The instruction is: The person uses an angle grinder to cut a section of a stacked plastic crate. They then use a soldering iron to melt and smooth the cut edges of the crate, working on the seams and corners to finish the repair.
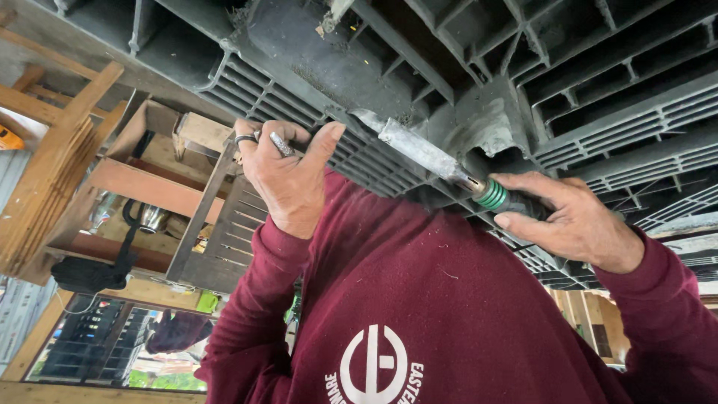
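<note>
My right hand [576, 224] grips the dark handle of a hand tool [493, 196] that has a green ribbed collar. The tool's flat silver blade [419, 150] lies against the ribbed underside of a grey plastic pallet-like panel [583, 90]. My left hand [288, 179] is raised beside the panel's slatted part and wears a ring. Its curled fingers pinch a small shiny metal piece [281, 144], and the thumb points up, touching the slats. Both arms are in maroon sleeves, and a maroon sweatshirt [419, 299] with a white round emblem fills the lower middle.
Wooden shelving and stacked boards [52, 172] stand at the left, with a metal cup [152, 218] and a black strap [90, 273] on them. A slatted grey panel piece [224, 224] leans there. A window [105, 344] shows at the bottom left.
</note>
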